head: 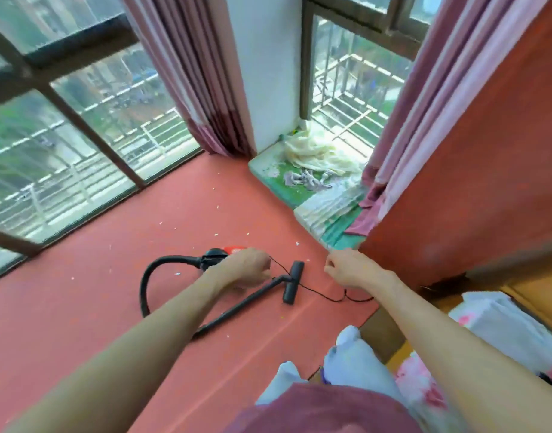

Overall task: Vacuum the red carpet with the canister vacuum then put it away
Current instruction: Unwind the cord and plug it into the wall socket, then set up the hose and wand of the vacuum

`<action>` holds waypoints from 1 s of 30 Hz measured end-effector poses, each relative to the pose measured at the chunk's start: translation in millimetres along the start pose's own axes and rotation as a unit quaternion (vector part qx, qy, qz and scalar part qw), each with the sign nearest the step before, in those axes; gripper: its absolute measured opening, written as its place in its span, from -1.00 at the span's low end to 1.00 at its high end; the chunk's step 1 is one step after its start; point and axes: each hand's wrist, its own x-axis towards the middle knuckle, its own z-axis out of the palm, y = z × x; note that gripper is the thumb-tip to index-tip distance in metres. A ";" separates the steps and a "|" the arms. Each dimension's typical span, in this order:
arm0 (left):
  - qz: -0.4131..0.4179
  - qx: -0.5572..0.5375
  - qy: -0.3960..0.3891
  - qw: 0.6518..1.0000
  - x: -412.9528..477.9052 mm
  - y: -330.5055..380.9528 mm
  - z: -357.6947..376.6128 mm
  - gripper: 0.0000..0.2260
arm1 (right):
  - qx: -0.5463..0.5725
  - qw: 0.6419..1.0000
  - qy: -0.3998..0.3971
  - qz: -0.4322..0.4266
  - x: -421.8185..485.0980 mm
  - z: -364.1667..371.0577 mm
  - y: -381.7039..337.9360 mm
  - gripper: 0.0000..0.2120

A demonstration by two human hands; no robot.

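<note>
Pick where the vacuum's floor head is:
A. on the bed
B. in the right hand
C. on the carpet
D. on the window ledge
C: the floor head lies flat on the carpet, with the cord running past it.

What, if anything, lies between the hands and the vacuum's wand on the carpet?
Nothing solid. Only the thin black cord crosses the wand close to the floor head, running from the left hand to below the right hand. The carpet around the wand holds just small white scraps.
</note>
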 end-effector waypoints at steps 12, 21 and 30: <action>-0.158 -0.189 0.063 0.967 -55.4 -111.5 25.8 -0.79 | -0.125 0.974 -0.076 -0.172 91.2 -12.1 -135.4 -0.74; -0.238 -0.301 0.100 0.918 -79.6 -158.2 38.9 -0.83 | -0.189 0.947 -0.148 -0.214 136.9 7.5 -187.0 -0.75; -0.261 -0.351 0.138 0.888 -110.7 -277.3 55.0 -0.79 | -0.148 0.962 -0.155 -0.168 177.7 45.5 -279.3 -0.76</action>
